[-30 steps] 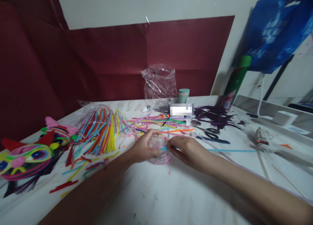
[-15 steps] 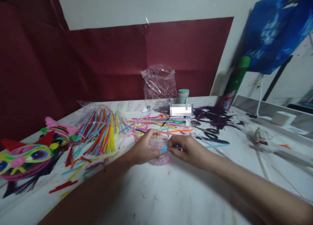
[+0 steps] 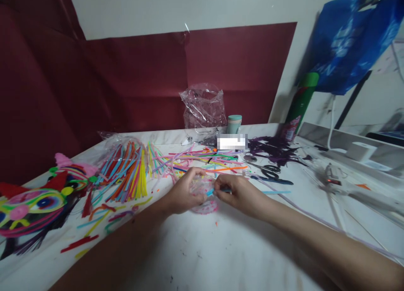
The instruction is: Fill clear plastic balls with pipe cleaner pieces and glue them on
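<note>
Near the middle of the table, my left hand [image 3: 184, 192] is closed around a clear plastic piece [image 3: 203, 183] with a pink fuzzy edge at its bottom; its full shape is partly hidden by my fingers. My right hand [image 3: 236, 194] pinches a light blue pipe cleaner [image 3: 210, 193] against this piece. The short blue end shows between my two hands, and a long blue length reaches out to the right behind my right hand. A small dark item shows at my right fingers, too hidden to name.
Bundled pipe cleaners [image 3: 129, 173] and colourful decorated faces [image 3: 34, 206] lie left. Behind my hands are loose pipe cleaners [image 3: 202, 158], a clear bag [image 3: 203, 108] and a teal-lidded container [image 3: 234, 124]. Scissors [image 3: 269, 172], purple strands [image 3: 274, 150] and a glue gun [image 3: 336, 177] lie right.
The view has shifted slightly, so the surroundings sit a little further left. My right hand has moved slightly against the plastic piece; both hands keep their holds.
</note>
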`<state>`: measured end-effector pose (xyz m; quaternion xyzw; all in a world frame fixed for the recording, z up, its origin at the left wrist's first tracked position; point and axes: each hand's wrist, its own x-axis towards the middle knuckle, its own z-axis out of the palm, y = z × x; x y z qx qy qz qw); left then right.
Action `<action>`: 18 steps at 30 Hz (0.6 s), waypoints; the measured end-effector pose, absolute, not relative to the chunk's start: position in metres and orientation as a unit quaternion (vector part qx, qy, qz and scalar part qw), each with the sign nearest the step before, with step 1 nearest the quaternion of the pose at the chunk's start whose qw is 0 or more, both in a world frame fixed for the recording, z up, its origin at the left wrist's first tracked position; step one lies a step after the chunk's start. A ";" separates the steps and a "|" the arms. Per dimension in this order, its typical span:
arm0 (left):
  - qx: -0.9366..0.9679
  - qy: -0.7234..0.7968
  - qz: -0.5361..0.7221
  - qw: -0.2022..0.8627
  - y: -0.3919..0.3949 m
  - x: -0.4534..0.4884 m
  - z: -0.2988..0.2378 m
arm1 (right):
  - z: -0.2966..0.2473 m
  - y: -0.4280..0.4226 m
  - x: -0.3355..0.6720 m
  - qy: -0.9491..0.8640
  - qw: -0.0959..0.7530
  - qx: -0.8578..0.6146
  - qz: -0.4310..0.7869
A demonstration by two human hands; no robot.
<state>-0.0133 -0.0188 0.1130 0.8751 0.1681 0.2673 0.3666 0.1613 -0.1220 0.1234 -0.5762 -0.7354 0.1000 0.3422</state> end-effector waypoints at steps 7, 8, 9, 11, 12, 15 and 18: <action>0.852 0.147 0.254 0.433 -0.013 -0.016 0.112 | 0.123 -0.121 0.162 -0.734 0.339 -0.581 0.099; 0.853 0.147 0.252 0.433 -0.012 -0.016 0.112 | 0.124 -0.121 0.162 -0.733 0.337 -0.583 0.101; 0.855 0.146 0.248 0.432 -0.012 -0.017 0.112 | 0.124 -0.121 0.162 -0.731 0.336 -0.585 0.103; 0.857 0.144 0.231 0.438 -0.011 -0.017 0.112 | 0.124 -0.121 0.161 -0.731 0.333 -0.587 0.103; 0.858 0.145 0.225 0.438 -0.011 -0.017 0.112 | 0.124 -0.121 0.161 -0.731 0.333 -0.588 0.101; 0.866 0.150 0.230 0.418 -0.011 -0.017 0.111 | 0.124 -0.121 0.160 -0.732 0.333 -0.587 0.091; 0.875 0.162 0.244 0.386 -0.013 -0.015 0.111 | 0.124 -0.122 0.160 -0.731 0.333 -0.590 0.081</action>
